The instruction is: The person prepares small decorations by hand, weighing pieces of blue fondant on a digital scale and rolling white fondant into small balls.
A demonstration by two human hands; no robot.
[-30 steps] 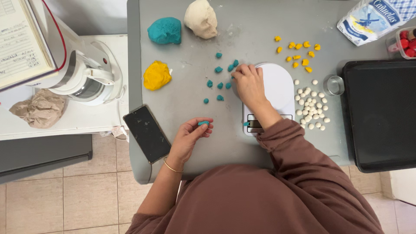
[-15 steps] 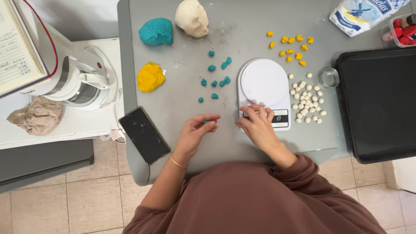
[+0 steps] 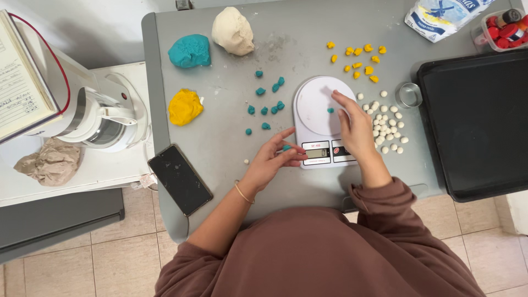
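The left hand [image 3: 273,158] is pinching a small teal dough piece [image 3: 286,148] between thumb and fingers, just left of the white scale [image 3: 324,118] on the grey surface [image 3: 220,143]. The right hand [image 3: 355,129], empty and loosely open, is reaching over the platform toward another round teal bit [image 3: 330,110], lying just beyond its fingertips.

Left hand [image 3: 273,157] pinches a small teal dough piece [image 3: 286,148] just beside the white kitchen scale [image 3: 324,122]. Right hand [image 3: 355,129] rests over the scale's right edge, fingertips near a teal bit [image 3: 330,110] on the platform. Teal [image 3: 266,102], yellow [image 3: 358,59] and white pellets [image 3: 386,122] lie in separate groups on the grey table [image 3: 220,143].
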